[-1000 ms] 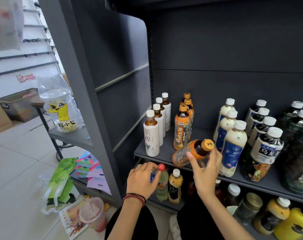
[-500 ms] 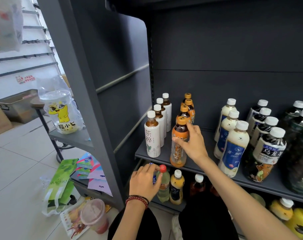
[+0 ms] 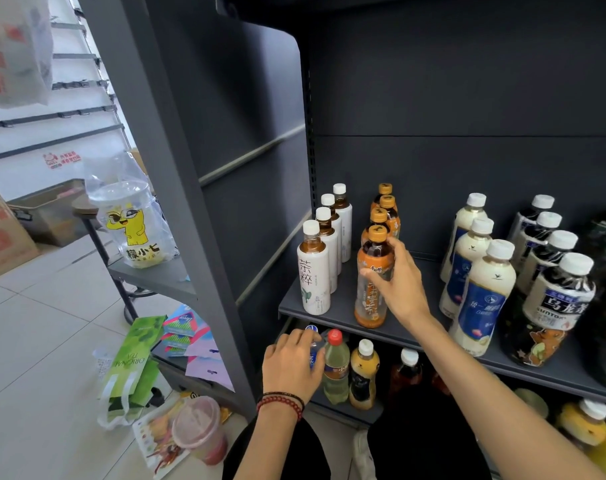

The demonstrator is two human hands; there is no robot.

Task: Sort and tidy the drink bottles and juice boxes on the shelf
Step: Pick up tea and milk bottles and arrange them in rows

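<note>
An orange-capped tea bottle [image 3: 370, 299] stands upright at the front of its row on the grey shelf [image 3: 339, 311]. My right hand [image 3: 400, 282] grips its upper body from the right. To its left runs a row of white-labelled tea bottles [image 3: 313, 275]. On the lower shelf my left hand [image 3: 292, 363] holds a blue-capped bottle [image 3: 312, 344], mostly hidden by my fingers, next to a red-capped green bottle [image 3: 336, 367].
Cream milk-tea bottles [image 3: 481, 299] and dark oolong bottles [image 3: 550, 306] fill the shelf's right side. Yellow bottles [image 3: 585, 424] sit low on the right. A lidded cup [image 3: 199, 431], green bag [image 3: 132, 368] and leaflets lie on the floor at left.
My right hand brought the orange-capped bottle from a tilted hold in front of the shelf and stood it upright at the front of the orange row. My left hand stayed on the lower bottle.
</note>
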